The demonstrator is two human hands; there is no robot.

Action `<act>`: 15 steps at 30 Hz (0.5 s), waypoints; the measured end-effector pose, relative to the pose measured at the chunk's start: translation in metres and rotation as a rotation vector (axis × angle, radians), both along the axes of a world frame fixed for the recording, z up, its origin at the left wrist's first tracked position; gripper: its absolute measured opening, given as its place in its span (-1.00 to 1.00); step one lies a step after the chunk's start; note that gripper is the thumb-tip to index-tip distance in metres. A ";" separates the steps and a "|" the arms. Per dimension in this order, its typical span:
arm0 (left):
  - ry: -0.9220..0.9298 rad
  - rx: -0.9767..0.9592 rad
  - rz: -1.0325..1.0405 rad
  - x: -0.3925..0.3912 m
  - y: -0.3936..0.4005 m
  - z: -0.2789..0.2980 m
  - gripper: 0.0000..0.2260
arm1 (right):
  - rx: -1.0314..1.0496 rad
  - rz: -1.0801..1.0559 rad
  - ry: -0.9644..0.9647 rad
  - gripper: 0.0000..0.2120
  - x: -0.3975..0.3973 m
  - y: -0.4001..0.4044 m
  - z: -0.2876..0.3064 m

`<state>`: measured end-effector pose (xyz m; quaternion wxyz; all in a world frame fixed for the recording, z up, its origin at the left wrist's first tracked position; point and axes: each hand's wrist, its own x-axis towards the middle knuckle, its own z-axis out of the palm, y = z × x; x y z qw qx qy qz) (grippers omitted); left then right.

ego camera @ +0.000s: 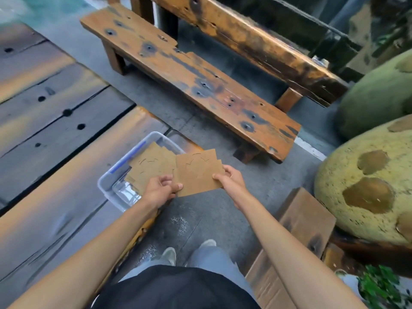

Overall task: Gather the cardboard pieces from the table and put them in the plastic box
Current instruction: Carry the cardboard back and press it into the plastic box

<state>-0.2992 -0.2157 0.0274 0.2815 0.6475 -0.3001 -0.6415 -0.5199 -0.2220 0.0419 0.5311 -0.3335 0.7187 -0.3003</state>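
A clear plastic box sits at the right edge of the wooden table. Several brown cardboard pieces with cut-out shapes lie inside it. I hold a small stack of brown cardboard pieces just right of the box, past the table's edge and over the floor. My left hand grips the stack's lower left corner, thumb on top. My right hand pinches its right edge.
A worn wooden bench stands ahead on the grey concrete floor. Another bench end is by my right arm. Large mossy boulders rise at the right. My legs and shoes are below.
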 end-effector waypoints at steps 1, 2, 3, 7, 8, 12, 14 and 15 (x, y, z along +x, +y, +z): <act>-0.006 -0.002 0.033 0.001 -0.001 0.001 -0.67 | -0.002 0.029 0.003 -0.65 0.002 -0.005 -0.001; -0.018 -0.004 0.063 0.003 -0.002 0.001 -0.67 | -0.004 0.059 0.007 -0.64 0.004 -0.011 -0.002; -0.031 -0.007 0.095 0.005 -0.004 0.001 -0.66 | -0.002 0.093 0.009 -0.64 0.007 -0.019 -0.003; -0.083 -0.011 0.189 0.012 -0.010 -0.005 -0.57 | -0.010 0.208 0.010 -0.66 0.015 -0.049 -0.008; -0.094 -0.009 0.228 0.014 -0.013 -0.006 -0.55 | -0.012 0.250 0.016 -0.67 0.018 -0.060 -0.009; -0.131 0.016 0.381 0.015 -0.020 -0.006 -0.46 | -0.025 0.424 0.083 -0.60 0.033 -0.093 -0.012; -0.148 0.024 0.454 0.018 -0.024 -0.004 -0.46 | -0.046 0.526 0.140 -0.62 0.043 -0.109 -0.012; -0.153 0.028 0.478 0.020 -0.024 -0.003 -0.48 | -0.062 0.578 0.183 -0.64 0.048 -0.114 -0.012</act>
